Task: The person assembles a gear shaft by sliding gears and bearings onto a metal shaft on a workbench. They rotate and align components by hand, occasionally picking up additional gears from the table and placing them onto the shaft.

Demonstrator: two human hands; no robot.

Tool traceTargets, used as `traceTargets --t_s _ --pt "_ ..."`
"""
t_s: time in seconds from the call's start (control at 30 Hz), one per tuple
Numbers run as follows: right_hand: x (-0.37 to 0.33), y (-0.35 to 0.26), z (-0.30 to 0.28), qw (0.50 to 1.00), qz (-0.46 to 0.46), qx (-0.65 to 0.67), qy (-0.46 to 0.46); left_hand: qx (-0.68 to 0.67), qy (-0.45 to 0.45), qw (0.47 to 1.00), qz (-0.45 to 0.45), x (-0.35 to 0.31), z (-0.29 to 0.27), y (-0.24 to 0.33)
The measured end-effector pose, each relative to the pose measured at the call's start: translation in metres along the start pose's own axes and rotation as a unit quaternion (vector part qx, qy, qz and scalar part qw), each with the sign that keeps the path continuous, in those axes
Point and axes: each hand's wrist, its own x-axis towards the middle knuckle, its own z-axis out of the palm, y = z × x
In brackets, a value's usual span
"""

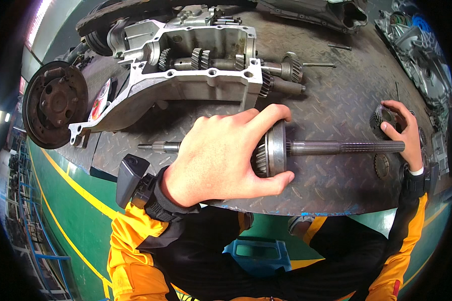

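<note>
In front of the open silver cast-metal gearbox housing (206, 89) lies a long grey steel shaft (336, 146); the left hand (226, 155), fingers wide around its silver metal ring (276, 150), seems to steady it. Right of the housing, the right hand (410, 133) grips a dark toothed metal ring (378, 122).

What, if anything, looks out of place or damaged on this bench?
The red-and-white item beside the silver housing looks odd, brightly coloured amid bare metal; I cannot tell what it is. The geared shaft in the left hand shows no clear damage.
</note>
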Motion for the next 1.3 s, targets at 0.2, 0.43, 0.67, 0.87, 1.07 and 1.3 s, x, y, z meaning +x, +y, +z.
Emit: traceTargets --t_s 0.2,0.43,0.67,0.87,1.07,1.3 --pt "-0.001 -0.004 -0.003 1.000 -0.007 -0.022 -0.005 -0.001 0.029 0.999 0.026 -0.001 0.001 -0.001" --pt "0.003 -0.001 -0.002 0.995 -0.101 -0.024 0.003 -0.033 0.032 0.998 0.039 0.009 0.000 0.005" --pt "0.003 -0.002 -0.003 0.997 -0.078 -0.013 -0.024 -0.038 0.028 0.999 0.021 0.007 0.002 0.007" --pt "0.001 -0.002 -0.005 0.996 -0.090 -0.012 -0.021 -0.035 0.039 0.998 0.022 0.006 0.003 0.010" --pt "0.003 0.004 0.001 0.992 -0.122 -0.002 0.017 -0.045 0.037 0.998 0.004 0.004 0.006 0.007" --pt "0.002 0.009 0.003 0.993 -0.115 0.008 0.022 -0.044 0.033 0.998 -0.011 0.004 0.007 0.009"
